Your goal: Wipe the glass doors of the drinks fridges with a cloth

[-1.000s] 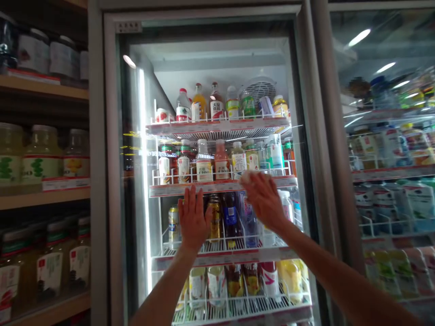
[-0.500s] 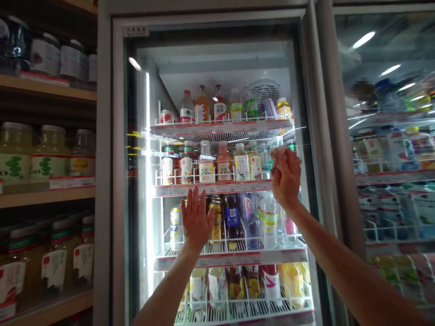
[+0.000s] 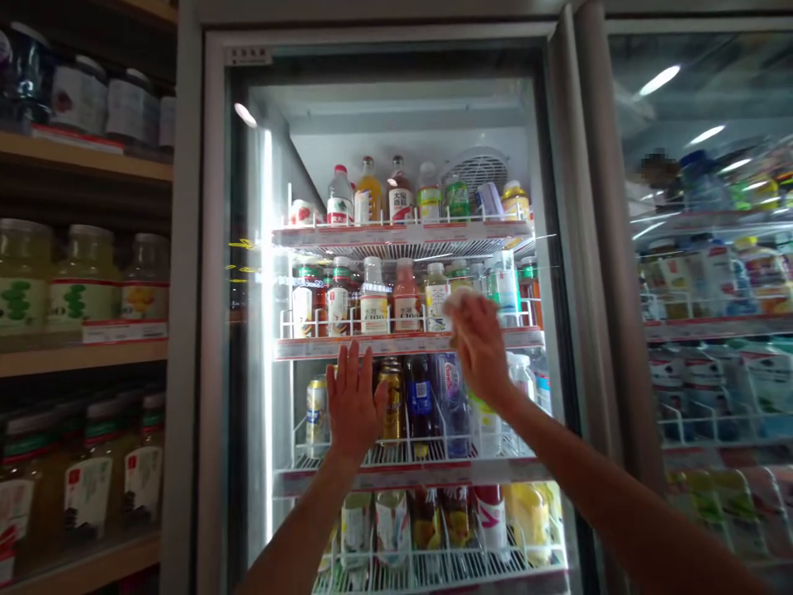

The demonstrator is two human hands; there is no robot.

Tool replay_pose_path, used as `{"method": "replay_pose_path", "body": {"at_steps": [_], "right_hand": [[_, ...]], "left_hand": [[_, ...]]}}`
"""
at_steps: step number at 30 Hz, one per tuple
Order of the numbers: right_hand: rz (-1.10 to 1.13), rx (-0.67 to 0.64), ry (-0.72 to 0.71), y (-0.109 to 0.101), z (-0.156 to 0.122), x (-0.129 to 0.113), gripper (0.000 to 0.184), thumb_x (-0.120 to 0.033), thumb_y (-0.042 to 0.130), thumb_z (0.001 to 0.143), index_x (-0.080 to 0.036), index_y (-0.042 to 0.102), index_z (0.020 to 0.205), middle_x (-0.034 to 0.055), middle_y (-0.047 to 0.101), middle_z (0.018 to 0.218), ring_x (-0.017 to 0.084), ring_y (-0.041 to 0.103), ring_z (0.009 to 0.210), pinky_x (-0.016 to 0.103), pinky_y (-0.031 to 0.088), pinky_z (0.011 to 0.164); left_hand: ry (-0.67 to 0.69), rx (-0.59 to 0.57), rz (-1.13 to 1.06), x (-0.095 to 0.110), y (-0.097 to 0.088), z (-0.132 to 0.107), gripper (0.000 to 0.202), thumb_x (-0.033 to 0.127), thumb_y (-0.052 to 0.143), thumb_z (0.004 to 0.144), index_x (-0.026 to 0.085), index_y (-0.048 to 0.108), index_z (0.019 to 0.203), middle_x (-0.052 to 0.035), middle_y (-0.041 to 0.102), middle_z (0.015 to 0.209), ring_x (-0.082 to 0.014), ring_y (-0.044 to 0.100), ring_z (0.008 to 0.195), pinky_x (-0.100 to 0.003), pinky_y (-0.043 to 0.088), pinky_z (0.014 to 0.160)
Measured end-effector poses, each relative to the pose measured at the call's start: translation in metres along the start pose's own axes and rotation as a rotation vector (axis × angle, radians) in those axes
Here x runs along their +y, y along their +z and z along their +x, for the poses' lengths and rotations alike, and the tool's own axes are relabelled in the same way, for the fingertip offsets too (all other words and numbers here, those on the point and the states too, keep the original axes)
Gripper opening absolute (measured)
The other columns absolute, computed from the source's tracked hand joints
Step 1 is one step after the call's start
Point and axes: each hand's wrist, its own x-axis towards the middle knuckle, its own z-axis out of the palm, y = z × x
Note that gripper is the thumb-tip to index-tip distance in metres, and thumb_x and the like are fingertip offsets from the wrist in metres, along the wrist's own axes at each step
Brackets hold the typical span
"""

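My left hand (image 3: 353, 405) rests flat against the glass door of a drinks cooler (image 3: 214, 248), fingers spread, in front of the cans on the third shelf. My right hand (image 3: 480, 347) presses on the same glass further right, with a small white cloth (image 3: 457, 306) bunched under its fingertips. The cloth may be a tissue. Behind the glass stand bottled drinks (image 3: 375, 297) and canned drinks (image 3: 316, 417) on white wire racks. The hands hide part of the rows behind them.
Wooden shelves (image 3: 80, 355) with large glass jars and bottles stand to the left of the cooler. A second glass-door cooler (image 3: 706, 372) full of drinks adjoins it on the right, with ceiling lights reflected in its glass.
My right hand has moved left and down across the glass with the white cloth, after rising toward the upper right half a second ago. My left hand has stayed nearly still.
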Motion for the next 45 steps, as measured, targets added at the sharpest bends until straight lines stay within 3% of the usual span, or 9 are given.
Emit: {"method": "replay_pose_path", "body": {"at_steps": [3,8,14,20,26,31,34,40,45], "right_hand": [[0.024,-0.136,-0.171,-0.002,-0.001,-0.005,0.069,-0.016,0.043,0.089,-0.04,0.012,0.145,-0.0062,0.024,0.152,0.021,0.024,0.139,0.047,0.031,0.113],[-0.069,0.118,0.228,0.003,0.024,0.012,0.058,-0.017,0.033,0.091,-0.032,0.02,0.146,-0.0034,0.013,0.155,0.029,0.018,0.141,0.053,0.028,0.112],[0.031,-0.182,-0.232,0.007,0.012,-0.007,0.066,-0.015,0.041,0.089,-0.041,0.015,0.144,-0.0103,0.018,0.153,0.019,0.019,0.141,0.043,0.027,0.115],[-0.076,0.156,0.188,0.002,0.026,0.015,0.065,-0.014,0.037,0.089,-0.038,0.014,0.145,-0.0039,0.015,0.154,0.028,0.017,0.141,0.057,0.028,0.111],[0.007,-0.173,-0.237,-0.001,0.022,0.008,0.069,-0.014,0.043,0.087,-0.04,0.014,0.144,-0.0065,0.026,0.151,0.021,0.022,0.14,0.046,0.032,0.112],[-0.062,0.163,0.288,-0.003,0.049,0.039,0.061,-0.015,0.035,0.088,-0.032,0.021,0.145,-0.0011,0.017,0.154,0.029,0.013,0.142,0.061,0.023,0.112],[0.0,0.064,0.176,0.006,0.04,0.008,0.062,-0.015,0.036,0.088,-0.032,0.018,0.146,-0.0017,0.011,0.155,0.029,0.01,0.142,0.057,0.02,0.114],[0.289,-0.163,-0.002,0.01,0.004,-0.065,0.058,-0.027,0.026,0.094,-0.028,0.004,0.148,0.0018,0.022,0.153,0.019,0.018,0.141,0.044,0.03,0.113],[0.368,0.033,0.174,-0.007,0.013,-0.021,0.055,-0.024,0.015,0.094,-0.025,0.002,0.148,0.0048,0.03,0.15,0.015,0.033,0.136,0.038,0.037,0.107]], "left_hand": [[-0.008,-0.006,-0.009,0.001,-0.001,0.0,0.06,0.029,0.044,0.09,0.017,0.024,0.145,-0.0126,0.03,0.148,-0.0238,0.018,0.14,-0.044,0.016,0.114],[0.009,-0.002,0.016,0.001,-0.001,0.0,0.06,0.028,0.045,0.089,0.014,0.025,0.144,-0.0156,0.032,0.147,-0.0237,0.016,0.141,-0.044,0.015,0.114],[0.014,0.0,0.03,0.001,-0.001,0.001,0.06,0.028,0.044,0.09,0.014,0.024,0.144,-0.016,0.031,0.147,-0.0239,0.016,0.141,-0.045,0.016,0.114],[0.004,-0.001,0.008,-0.001,0.0,0.0,0.061,0.029,0.045,0.089,0.017,0.024,0.145,-0.0136,0.03,0.148,-0.0244,0.019,0.14,-0.045,0.016,0.114],[0.002,-0.002,0.009,-0.001,0.0,0.0,0.062,0.029,0.045,0.089,0.018,0.022,0.145,-0.0131,0.028,0.149,-0.0241,0.019,0.14,-0.046,0.016,0.114],[-0.018,-0.016,-0.022,-0.003,0.003,-0.002,0.059,0.031,0.044,0.09,0.017,0.025,0.144,-0.0132,0.029,0.148,-0.024,0.019,0.14,-0.046,0.015,0.115],[-0.016,-0.017,-0.015,-0.003,0.001,-0.003,0.058,0.03,0.044,0.089,0.017,0.027,0.144,-0.0144,0.031,0.148,-0.0243,0.019,0.14,-0.046,0.015,0.114],[-0.025,0.007,-0.181,0.039,-0.002,0.035,0.058,0.028,0.039,0.091,0.016,0.019,0.145,-0.0152,0.03,0.148,-0.0231,0.018,0.141,-0.048,0.022,0.113],[0.12,-0.021,-0.199,0.085,0.026,0.082,0.055,0.035,0.038,0.091,0.011,0.029,0.14,-0.016,0.035,0.146,-0.026,0.015,0.141,-0.049,0.025,0.112]]}}
